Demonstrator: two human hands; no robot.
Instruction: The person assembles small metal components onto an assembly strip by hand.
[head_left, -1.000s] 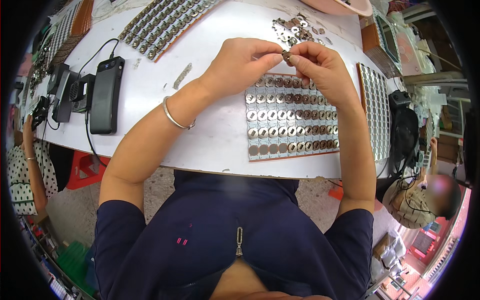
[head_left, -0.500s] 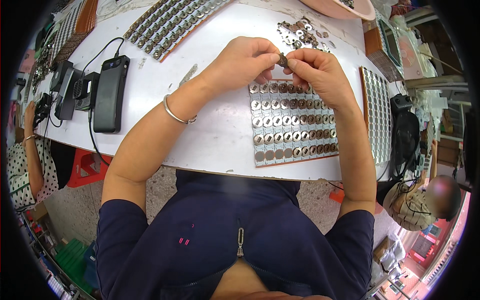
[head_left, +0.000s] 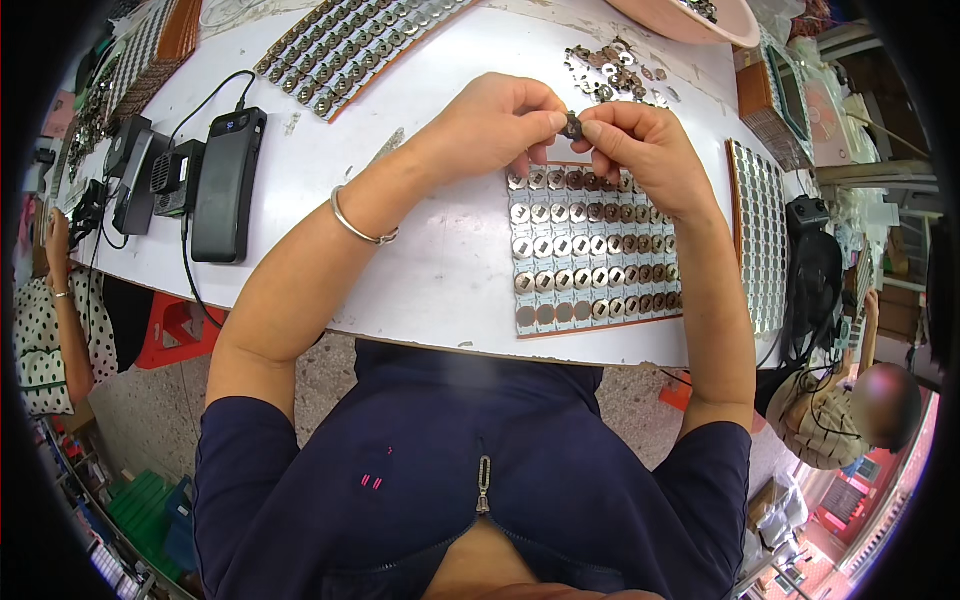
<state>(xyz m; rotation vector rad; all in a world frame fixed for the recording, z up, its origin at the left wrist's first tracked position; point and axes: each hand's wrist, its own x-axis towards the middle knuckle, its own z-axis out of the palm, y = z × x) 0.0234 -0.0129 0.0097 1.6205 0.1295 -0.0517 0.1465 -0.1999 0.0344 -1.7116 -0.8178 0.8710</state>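
Between my two hands is a small dark round metal part (head_left: pixel 572 127), held above the far edge of a panel. My left hand (head_left: pixel 505 125) pinches it from the left with thumb and forefinger. From the other side, the fingertips of my right hand (head_left: pixel 640 145) close on the same part. Below them lies the panel (head_left: pixel 540 298) with rows of round silver metal discs; several places at its near left corner show flat grey circles instead. A pile of loose small metal parts (head_left: pixel 615 68) is scattered just beyond my right hand.
Another filled panel (head_left: pixel 350 50) lies at the far left, with a black power bank (head_left: pixel 228 185) and cables nearer. Right of my arm stands a panel of round spots (head_left: pixel 757 230) beside a stack of boards (head_left: pixel 772 110). A pink basin (head_left: pixel 690 20) sits at the back. People are at both sides.
Both hands stay together, and the small part between my fingertips has turned slightly, showing more of its dark face. The whole view has shifted a little.
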